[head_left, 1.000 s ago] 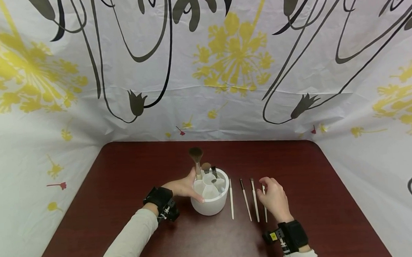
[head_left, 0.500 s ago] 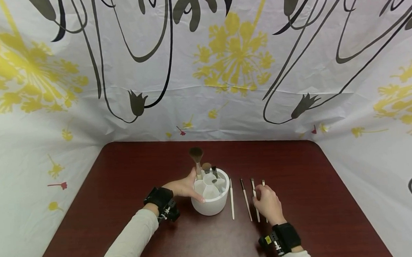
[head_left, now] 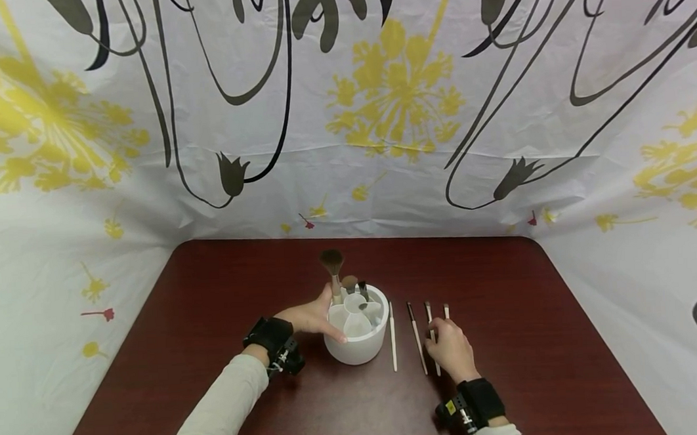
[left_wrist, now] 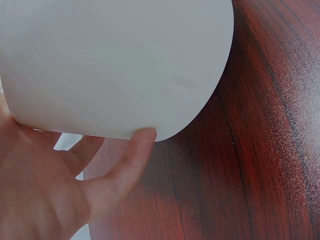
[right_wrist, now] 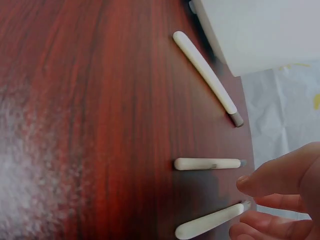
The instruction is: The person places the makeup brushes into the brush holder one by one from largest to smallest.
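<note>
My left hand (head_left: 313,316) grips the side of a white round brush holder (head_left: 355,352) divided into petal-like compartments. Its thumb (left_wrist: 142,142) presses on the wall in the left wrist view. A fluffy powder brush (head_left: 332,264) and a few shorter makeup brushes (head_left: 349,283) stand in the compartments at the back. My right hand (head_left: 453,353) is low over the thin makeup brushes lying right of the holder. In the right wrist view, its thumb and fingers are spread either side of the far end of one pale-handled brush (right_wrist: 210,222), with a gap showing.
Left of that brush lie another brush (head_left: 416,339) with a dark tip and a pale one (head_left: 393,338) close beside the holder. A further brush (head_left: 446,311) is partly hidden by my right hand. Behind the dark red table (head_left: 256,268) hangs a patterned white cloth (head_left: 323,179).
My right hand has moved left and slightly down, from the rightmost brush to the brush beside it. My left hand and the holder have stayed in place.
</note>
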Available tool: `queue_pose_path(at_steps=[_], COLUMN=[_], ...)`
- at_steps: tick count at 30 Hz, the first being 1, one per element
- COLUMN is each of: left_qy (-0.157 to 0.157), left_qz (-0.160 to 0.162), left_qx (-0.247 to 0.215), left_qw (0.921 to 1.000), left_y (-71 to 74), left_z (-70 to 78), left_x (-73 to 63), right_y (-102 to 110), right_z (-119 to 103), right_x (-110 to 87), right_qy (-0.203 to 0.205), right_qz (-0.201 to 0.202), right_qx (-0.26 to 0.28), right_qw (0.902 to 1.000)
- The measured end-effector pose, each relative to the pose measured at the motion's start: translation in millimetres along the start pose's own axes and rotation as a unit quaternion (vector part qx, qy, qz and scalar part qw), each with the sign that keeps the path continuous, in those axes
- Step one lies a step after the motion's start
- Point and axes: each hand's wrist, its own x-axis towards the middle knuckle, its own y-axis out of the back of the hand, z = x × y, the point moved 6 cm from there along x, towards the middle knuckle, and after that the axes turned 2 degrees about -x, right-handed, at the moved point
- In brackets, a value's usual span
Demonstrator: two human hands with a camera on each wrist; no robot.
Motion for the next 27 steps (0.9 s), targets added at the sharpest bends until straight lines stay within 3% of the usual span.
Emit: queue_pose_path(at_steps=[20, 27], left_qy=[-0.001, -0.017], left_qz=[-0.005, -0.010], left_qx=[-0.008, -0.006], left_qw=[1.0000, 0.9998], left_y=[-0.2, -0.3], left_z=[0.6, 1.6], left_x=[-1.2, 0.0], right_y=[-10, -14], right_z=[8, 10], right_x=[1.5, 2.8], right_qy=[0.000, -0.010], right_qz=[0.014, -0.002], right_qx=[-0.004, 0.009], right_qw=[0.9999, 0.9999])
